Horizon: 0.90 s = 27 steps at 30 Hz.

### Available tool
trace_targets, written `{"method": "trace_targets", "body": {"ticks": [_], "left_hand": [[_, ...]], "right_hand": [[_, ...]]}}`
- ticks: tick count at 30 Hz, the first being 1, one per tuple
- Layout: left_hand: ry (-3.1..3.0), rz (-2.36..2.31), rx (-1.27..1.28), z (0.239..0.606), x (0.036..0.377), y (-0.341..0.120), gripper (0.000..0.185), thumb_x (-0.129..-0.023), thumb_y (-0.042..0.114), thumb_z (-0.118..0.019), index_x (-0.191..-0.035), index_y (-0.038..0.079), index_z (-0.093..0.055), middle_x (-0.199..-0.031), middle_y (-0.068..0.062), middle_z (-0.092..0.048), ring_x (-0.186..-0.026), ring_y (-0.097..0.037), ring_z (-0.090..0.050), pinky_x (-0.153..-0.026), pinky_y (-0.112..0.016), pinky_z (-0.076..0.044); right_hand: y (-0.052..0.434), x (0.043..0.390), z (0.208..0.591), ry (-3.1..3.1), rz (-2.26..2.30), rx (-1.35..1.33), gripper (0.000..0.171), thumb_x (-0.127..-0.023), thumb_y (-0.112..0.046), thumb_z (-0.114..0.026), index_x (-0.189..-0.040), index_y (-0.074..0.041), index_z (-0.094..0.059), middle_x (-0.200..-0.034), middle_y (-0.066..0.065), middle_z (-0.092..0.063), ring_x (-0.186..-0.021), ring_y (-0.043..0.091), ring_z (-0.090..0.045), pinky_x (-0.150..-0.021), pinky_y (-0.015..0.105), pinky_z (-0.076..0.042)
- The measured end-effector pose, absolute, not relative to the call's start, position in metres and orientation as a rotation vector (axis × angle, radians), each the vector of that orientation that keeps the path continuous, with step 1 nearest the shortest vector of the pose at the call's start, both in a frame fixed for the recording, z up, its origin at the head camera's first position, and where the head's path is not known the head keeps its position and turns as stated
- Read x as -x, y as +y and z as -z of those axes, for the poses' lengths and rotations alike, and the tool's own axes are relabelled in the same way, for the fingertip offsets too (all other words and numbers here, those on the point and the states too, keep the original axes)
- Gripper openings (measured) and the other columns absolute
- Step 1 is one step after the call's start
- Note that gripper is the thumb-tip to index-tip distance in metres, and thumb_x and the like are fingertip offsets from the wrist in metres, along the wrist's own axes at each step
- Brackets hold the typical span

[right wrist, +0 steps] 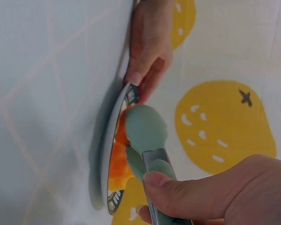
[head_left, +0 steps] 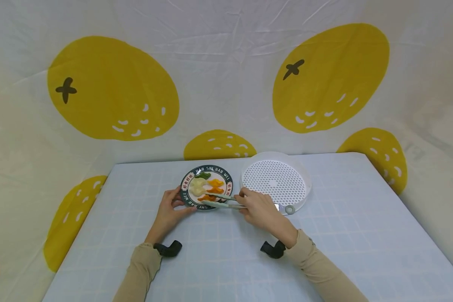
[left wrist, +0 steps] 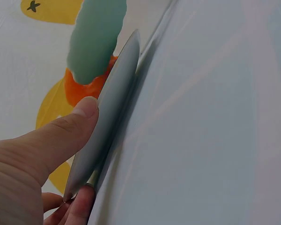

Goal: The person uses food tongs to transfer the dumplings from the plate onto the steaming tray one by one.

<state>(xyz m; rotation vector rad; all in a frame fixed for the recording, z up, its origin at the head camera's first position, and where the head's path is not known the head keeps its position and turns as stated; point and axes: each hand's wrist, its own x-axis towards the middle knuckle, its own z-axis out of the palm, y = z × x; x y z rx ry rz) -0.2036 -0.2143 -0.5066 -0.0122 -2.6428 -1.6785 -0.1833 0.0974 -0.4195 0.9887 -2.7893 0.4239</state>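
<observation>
The wrist views show the plate [head_left: 186, 196] only edge-on. It sits mid-bench, the white perforated tray [head_left: 275, 180] at its 3 o'clock. The left hand [head_left: 170, 208] pinches its rim at 9 o'clock; right hand [head_left: 258, 207] fingers [right wrist: 187, 194] squeeze green-tipped tongs [head_left: 220, 201] onto an orange food piece [head_left: 207, 197].

Left hand [head_left: 170, 208] curled in a pinching grip; right hand [head_left: 259, 208] seemingly clenched, both forearms extended.
</observation>
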Motion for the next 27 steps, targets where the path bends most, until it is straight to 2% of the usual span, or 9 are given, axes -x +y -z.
{"method": "trace_targets", "body": {"ticks": [11,27], "left_hand": [[-2.66,1.648,0.0,0.503,0.202,-0.214,0.103,-0.073,0.026,-0.09,-0.154,0.004,-0.029,-0.132,-0.01,-0.039,-0.11,-0.023,-0.058,-0.097,-0.025,-0.051],[-2.673,1.642,0.009,0.506,0.204,-0.213,0.105,-0.073,0.03,-0.09,-0.155,0.005,-0.029,-0.132,-0.01,-0.038,-0.11,-0.022,-0.058,-0.097,-0.025,-0.051]], "right_hand": [[0.116,0.177,0.408,-2.732,-0.464,-0.892,0.037,-0.081,-0.012,-0.082,-0.117,-0.012,-0.073,-0.106,0.0,-0.062,-0.061,0.009,-0.046,-0.04,0.018,-0.032],[0.163,0.189,0.394,-2.701,-0.469,-0.71,0.036,-0.081,-0.01,-0.081,-0.116,-0.008,-0.072,-0.107,0.005,-0.064,-0.064,0.015,-0.053,-0.044,0.026,-0.04]]}}
